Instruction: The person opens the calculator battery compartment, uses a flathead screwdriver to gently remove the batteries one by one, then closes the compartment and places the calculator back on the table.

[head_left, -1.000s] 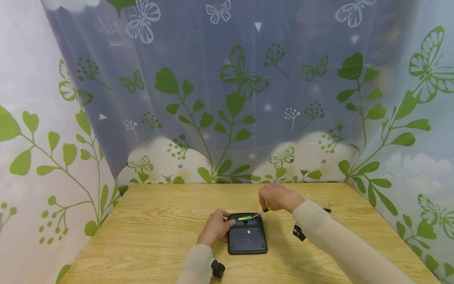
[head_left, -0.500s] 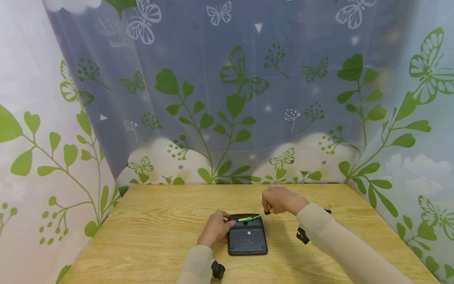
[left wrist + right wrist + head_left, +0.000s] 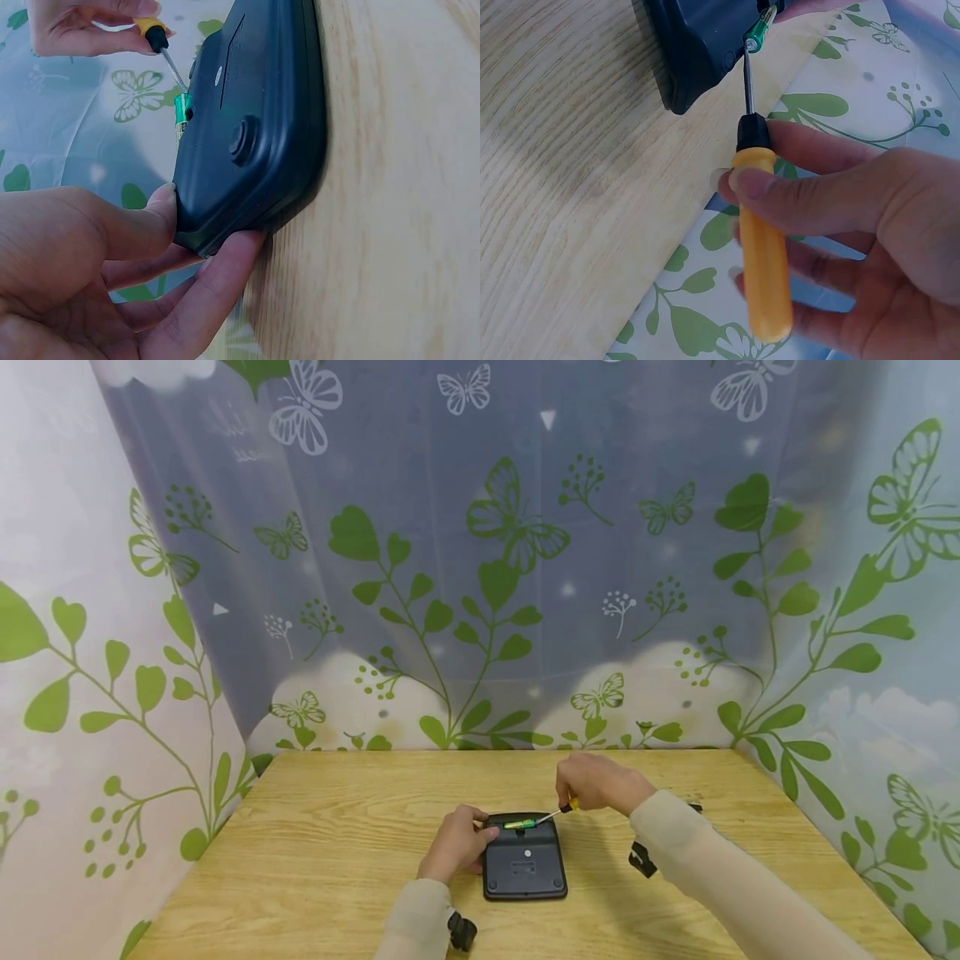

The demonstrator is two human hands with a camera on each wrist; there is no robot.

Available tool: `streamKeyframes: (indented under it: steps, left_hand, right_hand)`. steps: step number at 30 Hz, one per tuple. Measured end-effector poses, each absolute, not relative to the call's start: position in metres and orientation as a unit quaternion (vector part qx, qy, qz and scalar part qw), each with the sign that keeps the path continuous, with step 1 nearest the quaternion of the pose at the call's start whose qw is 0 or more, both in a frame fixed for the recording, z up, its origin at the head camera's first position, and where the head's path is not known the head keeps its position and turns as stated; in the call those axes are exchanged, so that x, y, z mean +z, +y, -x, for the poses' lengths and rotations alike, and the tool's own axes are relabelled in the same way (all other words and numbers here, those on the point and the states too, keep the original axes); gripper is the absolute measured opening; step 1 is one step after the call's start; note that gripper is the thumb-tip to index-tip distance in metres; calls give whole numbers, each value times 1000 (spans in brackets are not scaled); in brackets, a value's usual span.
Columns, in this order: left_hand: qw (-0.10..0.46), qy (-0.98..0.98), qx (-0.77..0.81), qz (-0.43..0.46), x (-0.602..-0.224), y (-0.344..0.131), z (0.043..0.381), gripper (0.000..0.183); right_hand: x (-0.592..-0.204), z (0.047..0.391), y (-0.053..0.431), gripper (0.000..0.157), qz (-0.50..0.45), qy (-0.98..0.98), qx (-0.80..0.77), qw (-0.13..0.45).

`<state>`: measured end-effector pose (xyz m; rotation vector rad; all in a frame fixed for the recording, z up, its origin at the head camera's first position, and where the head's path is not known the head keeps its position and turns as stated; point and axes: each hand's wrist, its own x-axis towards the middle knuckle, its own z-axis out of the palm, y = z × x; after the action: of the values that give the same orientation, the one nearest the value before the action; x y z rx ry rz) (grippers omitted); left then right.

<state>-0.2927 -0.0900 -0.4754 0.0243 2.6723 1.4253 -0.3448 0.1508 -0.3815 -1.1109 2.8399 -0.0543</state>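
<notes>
As the black device lies on the worktop, the head view shows a green battery at its far end, the right hand far right. Left wrist: fingers of the left hand pinch the device's left edge. Right wrist: fingers grip a yellow-handled screwdriver, tip against the battery.

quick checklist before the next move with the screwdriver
1. Left hand steadying the black device: ok, it grips the edge.
2. Device lying battery side up on the table: ok.
3. Right hand secure on the screwdriver: ok, it holds the yellow handle.
4. Screwdriver tip at the battery: ok, it appears to meet the near end.
5. Battery seated flat: not ok, that end sticks up.
6. Battery's far end free: cannot tell.
</notes>
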Motion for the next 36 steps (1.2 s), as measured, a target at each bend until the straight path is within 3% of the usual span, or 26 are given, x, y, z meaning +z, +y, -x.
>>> streamKeyframes:
  steps: [6,18,36]
  left_hand:
    - [58,879,474,-9,-475,-90,292,42]
    - [57,880,471,-13,-476,-91,292,42]
    - [56,881,470,-8,-478,-92,294,42]
  right_hand:
    - [-379,346,153,29,377,926,9,28]
    - [-368,346,168,44,329,943,9,44]
    - [-356,353,201,43,315,948,1,42]
